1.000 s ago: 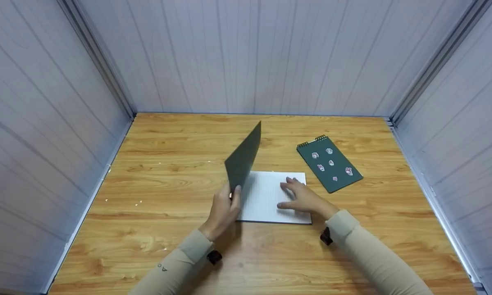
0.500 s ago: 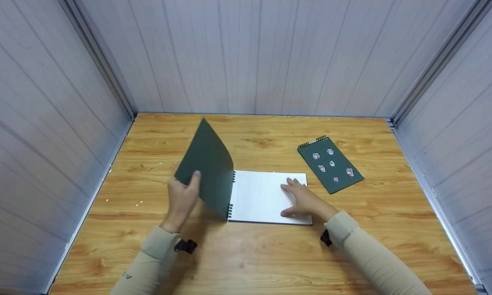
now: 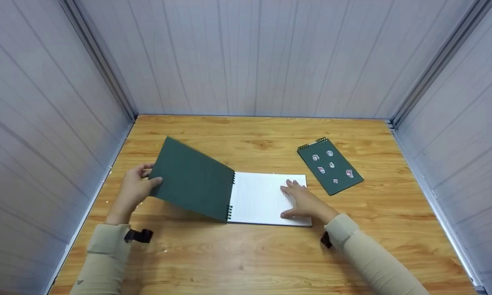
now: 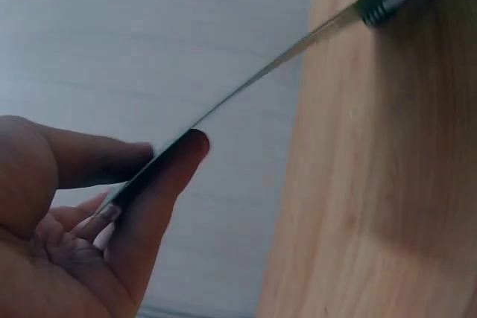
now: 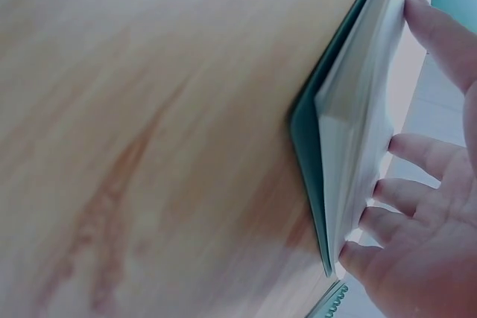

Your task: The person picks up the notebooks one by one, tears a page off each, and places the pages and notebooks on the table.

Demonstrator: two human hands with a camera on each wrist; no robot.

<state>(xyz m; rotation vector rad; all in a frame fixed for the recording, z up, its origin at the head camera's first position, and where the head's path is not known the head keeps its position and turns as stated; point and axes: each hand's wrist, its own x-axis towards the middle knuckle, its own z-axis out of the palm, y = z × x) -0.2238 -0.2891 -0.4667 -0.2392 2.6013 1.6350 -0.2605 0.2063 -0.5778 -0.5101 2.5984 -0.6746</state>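
Observation:
A spiral notebook lies on the table with its lined white page (image 3: 258,196) facing up. Its dark green cover (image 3: 192,180) is swung out to the left and slants up from the coils. My left hand (image 3: 133,188) pinches the cover's outer edge between thumb and fingers; the left wrist view shows the cover (image 4: 160,158) edge-on in that pinch. My right hand (image 3: 305,200) rests with spread fingers on the right part of the page. In the right wrist view its fingertips (image 5: 395,143) touch the top sheet above the thick stack of pages (image 5: 350,124).
A smaller green spiral notepad (image 3: 332,164) with several pink-and-white stickers lies behind and right of the notebook. The wooden table (image 3: 246,262) is bounded by pale panel walls (image 3: 246,57) at the back and both sides. Tiny white scraps dot the table's left part.
The cover has swung from nearly upright over to the left and lower, with my left hand moving left along with it. My right hand stays on the page.

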